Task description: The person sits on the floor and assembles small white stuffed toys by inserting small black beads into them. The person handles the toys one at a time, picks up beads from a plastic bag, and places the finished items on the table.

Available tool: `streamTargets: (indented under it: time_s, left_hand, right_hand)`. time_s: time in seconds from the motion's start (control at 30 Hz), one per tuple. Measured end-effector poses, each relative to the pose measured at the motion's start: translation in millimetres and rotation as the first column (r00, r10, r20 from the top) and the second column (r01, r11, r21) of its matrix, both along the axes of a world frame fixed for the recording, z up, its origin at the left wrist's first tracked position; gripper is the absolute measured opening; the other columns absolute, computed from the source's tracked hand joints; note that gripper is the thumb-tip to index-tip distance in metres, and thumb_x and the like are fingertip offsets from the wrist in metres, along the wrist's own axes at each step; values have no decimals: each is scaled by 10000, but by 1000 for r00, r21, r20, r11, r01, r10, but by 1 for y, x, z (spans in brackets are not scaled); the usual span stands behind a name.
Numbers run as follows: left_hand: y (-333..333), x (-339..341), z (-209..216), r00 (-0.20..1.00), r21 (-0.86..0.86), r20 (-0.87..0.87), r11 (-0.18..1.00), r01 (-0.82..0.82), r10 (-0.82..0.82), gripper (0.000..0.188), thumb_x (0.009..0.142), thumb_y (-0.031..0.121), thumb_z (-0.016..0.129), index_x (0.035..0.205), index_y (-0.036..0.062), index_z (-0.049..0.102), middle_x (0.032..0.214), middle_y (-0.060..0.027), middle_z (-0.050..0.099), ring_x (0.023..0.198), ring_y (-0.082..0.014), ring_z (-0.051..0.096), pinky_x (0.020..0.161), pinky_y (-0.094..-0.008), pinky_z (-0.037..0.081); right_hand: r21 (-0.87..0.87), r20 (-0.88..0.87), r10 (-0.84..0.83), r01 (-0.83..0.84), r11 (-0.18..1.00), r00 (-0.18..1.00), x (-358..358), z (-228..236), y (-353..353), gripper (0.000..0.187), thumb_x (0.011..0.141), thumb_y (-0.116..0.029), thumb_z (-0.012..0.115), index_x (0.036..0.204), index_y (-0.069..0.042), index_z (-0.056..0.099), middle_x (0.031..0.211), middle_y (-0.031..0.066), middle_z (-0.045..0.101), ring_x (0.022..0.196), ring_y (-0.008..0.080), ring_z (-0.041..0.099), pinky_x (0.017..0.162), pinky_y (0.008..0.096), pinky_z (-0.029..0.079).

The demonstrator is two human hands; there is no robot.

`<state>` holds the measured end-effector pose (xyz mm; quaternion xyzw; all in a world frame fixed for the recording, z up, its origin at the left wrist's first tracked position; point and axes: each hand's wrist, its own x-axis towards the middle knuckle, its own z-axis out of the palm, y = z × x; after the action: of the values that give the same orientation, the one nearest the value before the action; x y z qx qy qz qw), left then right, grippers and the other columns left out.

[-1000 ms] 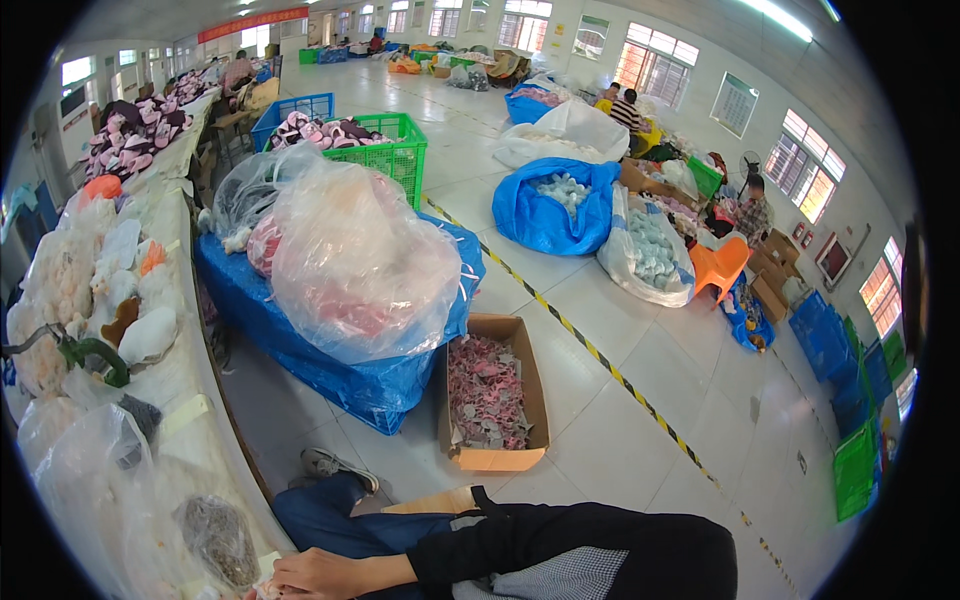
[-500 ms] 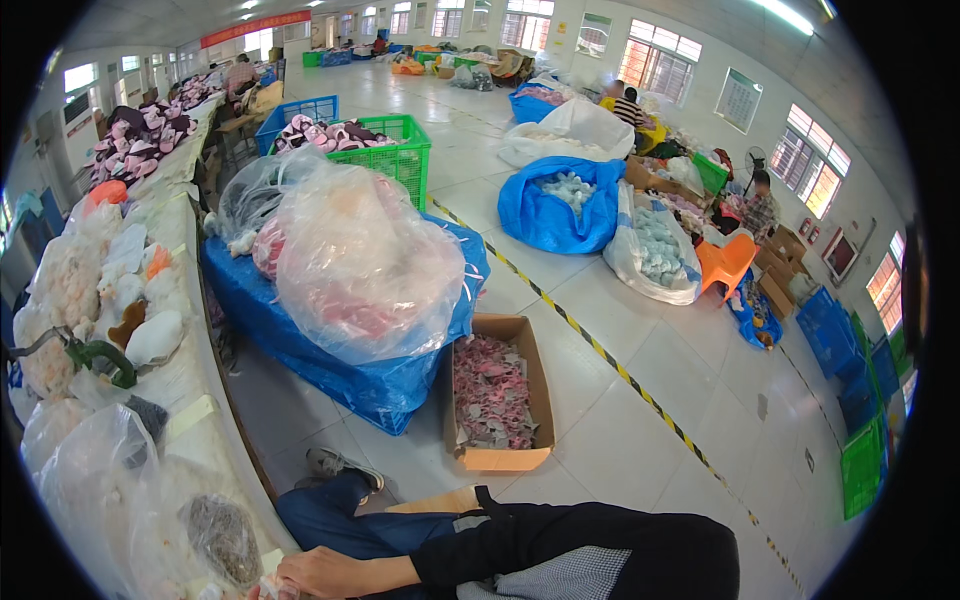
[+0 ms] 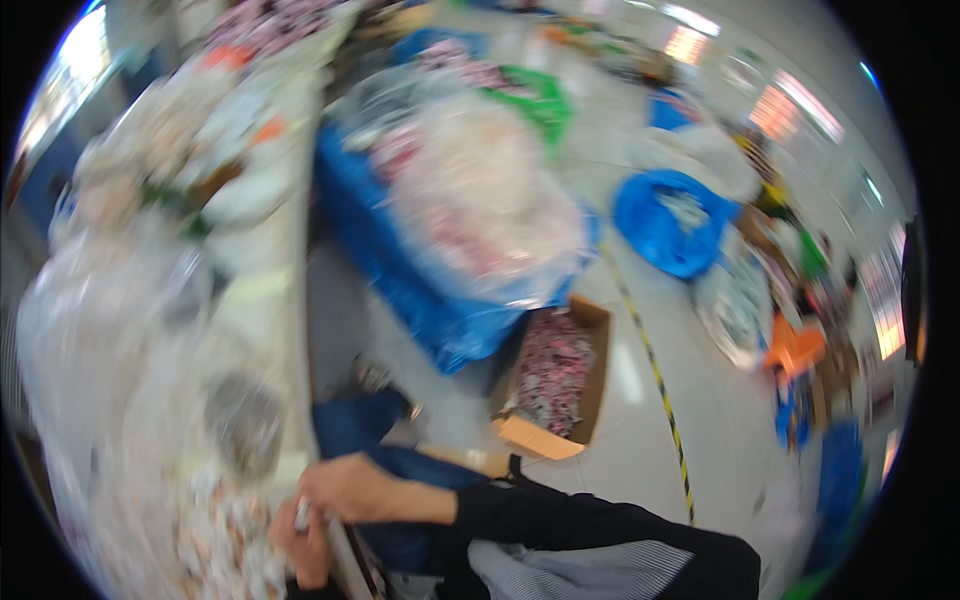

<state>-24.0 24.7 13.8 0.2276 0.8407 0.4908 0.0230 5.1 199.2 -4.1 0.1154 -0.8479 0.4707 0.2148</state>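
Observation:
At the table's near edge my two hands meet over a small white piece (image 3: 302, 515), too blurred to name. My left hand (image 3: 303, 552) is closed around it from below, its thumb and fingers pressed to it. My right hand (image 3: 355, 490) reaches in from the right with fingers bent together at the top of the piece; what its fingertips pinch is hidden. Beside my hands lies a heap of small white and orange-brown pieces (image 3: 225, 540) on the table. A clear bag with grey-brown contents (image 3: 243, 425) rests just beyond them.
Clear plastic bags (image 3: 110, 330) and pale plush pieces cover the long table (image 3: 285, 290). Right of it stand a blue-covered load (image 3: 430, 320) under clear plastic and a cardboard box of pink and grey pieces (image 3: 510, 432). A striped tape line (image 3: 655, 385) crosses the floor.
The view has swung down and left, so the scene shifts right and blurs. Both hands, the small white piece and the heap of pieces now show; before, mainly my right hand showed at the lower edge.

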Motion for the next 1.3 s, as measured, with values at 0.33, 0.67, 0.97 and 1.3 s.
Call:
streamTargets:
  time_s: [0.33, 0.67, 0.97, 1.3]
  left_hand:
    - [-16, 2, -6, 996, 45, -78, 998, 50, -47, 160, 842, 125, 735, 984, 53, 716, 870, -138, 704, 719, -350, 683, 628, -410, 550]
    - [-19, -11, 2, 951, 229, 222, 937, -265, 215, 99, 888, 74, 700, 950, -3, 709, 788, -132, 667, 613, -253, 629, 574, -329, 492]
    - [-17, -14, 2, 959, 251, 235, 943, -216, 157, 136, 899, 94, 693, 980, -15, 700, 835, -144, 678, 670, -266, 649, 628, -342, 516]
    - [-19, -9, 0, 931, 276, 305, 917, -287, 200, 144, 927, 116, 675, 994, -10, 696, 778, -120, 662, 645, -183, 630, 609, -320, 499]
  right_hand:
    - [-169, 207, 38, -3, 986, 978, 7, 13, -17, 61, 935, -61, 734, 954, -21, 692, 819, 102, 673, 647, 209, 683, 586, 310, 517]
    - [321, -69, -46, 66, 945, 997, -90, 31, -3, 94, 841, -111, 782, 914, -96, 725, 847, 48, 660, 810, 266, 625, 724, 399, 473]
    - [441, -33, -123, 125, 889, 992, -104, 7, -38, 107, 822, -176, 792, 886, -137, 715, 893, 21, 633, 908, 253, 587, 870, 414, 405]
    - [401, 38, -205, 173, 899, 978, -97, 6, -47, 457, 841, -288, 800, 1237, -93, 682, 950, 47, 641, 934, 250, 591, 902, 421, 388]
